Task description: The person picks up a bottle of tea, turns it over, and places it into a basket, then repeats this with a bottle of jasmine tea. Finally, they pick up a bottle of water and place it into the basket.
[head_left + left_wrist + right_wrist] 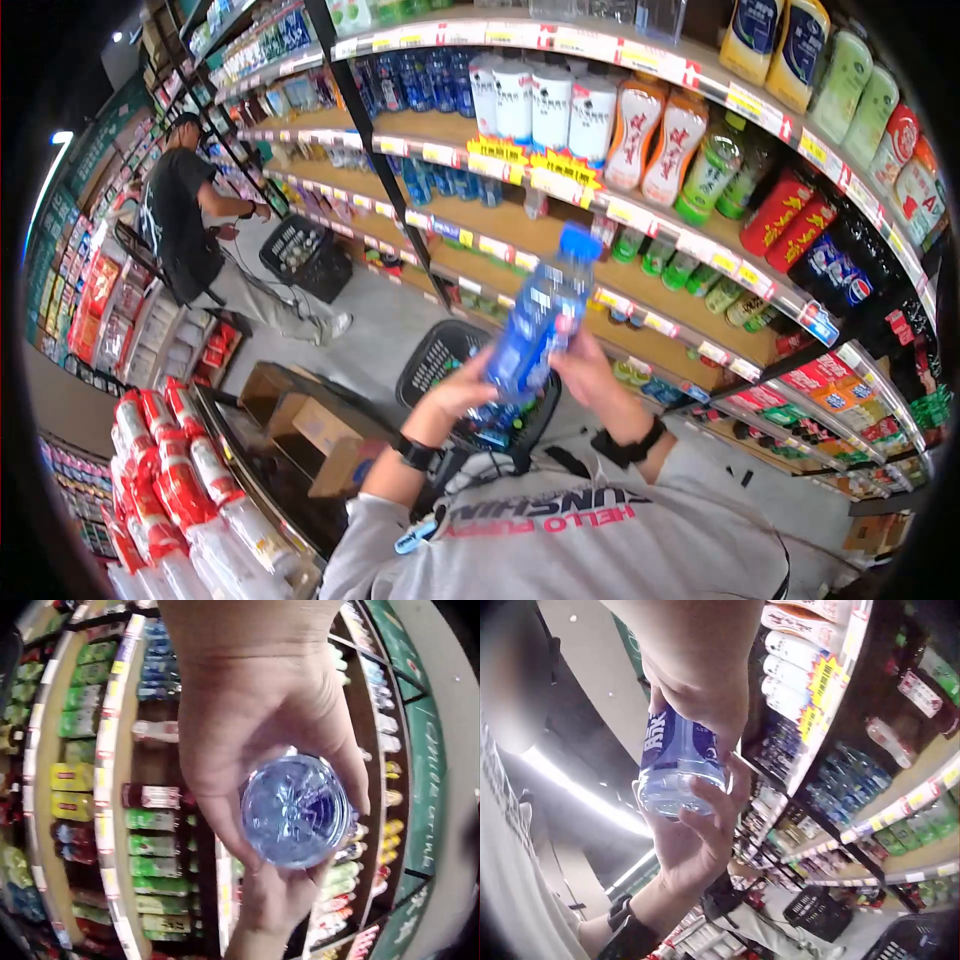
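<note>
You are holding a blue bottle [540, 318] up in front of your chest, and both hands are gripping it. Your left hand [458, 392] is curling round its lower end, thumb and fingers lying on either side of the base. Your right hand [588, 375] is wrapping round the opposite side, over part of the label. The bottle is leaning, its blue cap [580, 243] pointing up towards the shelves and its base turning back towards you. Black bands are circling both of your wrists.

Beneath your hands, a black basket [422, 368] is standing with bottles and other goods inside; your hands are hiding part of its near rim. A cardboard box [330, 428] is sitting to the left of the basket, with its flaps standing open.

Ahead of you, the upper shelf [425, 122] is carrying blue bottles towards its left end, then white bottles [533, 105], orange-labelled bottles [655, 143] and red packs [788, 212] towards its right end. Yellow price cards [530, 165] are hanging along its front edge. The shelf below is carrying more blue bottles and some green-labelled ones.

Farther down the aisle, a person in a dark shirt [180, 190] is standing beside a second basket [318, 272].
</note>
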A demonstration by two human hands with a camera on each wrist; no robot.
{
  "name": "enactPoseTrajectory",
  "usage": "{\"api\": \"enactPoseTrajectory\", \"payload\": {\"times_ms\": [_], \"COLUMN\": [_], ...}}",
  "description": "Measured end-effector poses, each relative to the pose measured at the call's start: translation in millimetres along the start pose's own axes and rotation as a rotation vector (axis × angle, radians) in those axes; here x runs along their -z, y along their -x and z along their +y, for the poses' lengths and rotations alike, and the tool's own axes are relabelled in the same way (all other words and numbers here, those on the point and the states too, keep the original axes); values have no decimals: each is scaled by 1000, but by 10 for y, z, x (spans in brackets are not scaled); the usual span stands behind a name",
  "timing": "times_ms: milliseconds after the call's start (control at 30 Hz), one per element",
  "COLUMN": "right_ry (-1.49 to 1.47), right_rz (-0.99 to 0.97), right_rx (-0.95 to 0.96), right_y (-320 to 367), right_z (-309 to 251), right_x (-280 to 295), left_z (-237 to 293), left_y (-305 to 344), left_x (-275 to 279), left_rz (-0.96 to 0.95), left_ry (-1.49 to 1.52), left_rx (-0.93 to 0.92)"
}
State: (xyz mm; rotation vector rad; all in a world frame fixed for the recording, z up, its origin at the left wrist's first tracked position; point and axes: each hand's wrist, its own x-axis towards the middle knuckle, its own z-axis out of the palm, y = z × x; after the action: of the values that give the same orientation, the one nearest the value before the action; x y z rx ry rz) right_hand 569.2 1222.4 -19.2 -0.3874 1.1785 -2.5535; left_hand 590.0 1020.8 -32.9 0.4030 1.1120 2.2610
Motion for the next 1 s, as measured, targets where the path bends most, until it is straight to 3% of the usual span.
{"api": "enactPoseTrajectory", "payload": {"times_ms": [67, 200, 300, 367, 600, 667, 700, 833, 900, 1000], "right_ry": [-61, 258, 278, 353, 349, 342, 222, 238, 201, 212], "right_rz": [-47, -115, -10, -42, -178, -265, -221, -121, -78, -18], "right_rx": [-33, 226, 294, 361, 399, 385, 292, 20, 63, 126], "right_y": [-94, -257, -171, -154, -181, -264, -282, -347, -451, -739], "right_z": [-207, -502, -666, -716, -668, -557, -513, -478, -294, -7], "right_x": [-107, -348, -608, -695, -816, -760, -788, -960, -1042, -1165], "left_z": [221, 466, 620, 618, 634, 627, 622, 591, 651, 854], "left_y": [-25, 34, 4, -25, 12, 43, 67, 160, 192, 237], "left_x": [-374, -753, -1050, -1095, -944, -868, -785, -405, -94, 114], "left_rz": [149, 337, 430, 456, 181, 192, 171, 171, 52, 206], "left_ry": [-153, -308, -463, -471, -116, -63, -36, 7, 20, 72], "left_rx": [-141, -352, -527, -607, -471, -449, -435, -390, -347, -355]}}
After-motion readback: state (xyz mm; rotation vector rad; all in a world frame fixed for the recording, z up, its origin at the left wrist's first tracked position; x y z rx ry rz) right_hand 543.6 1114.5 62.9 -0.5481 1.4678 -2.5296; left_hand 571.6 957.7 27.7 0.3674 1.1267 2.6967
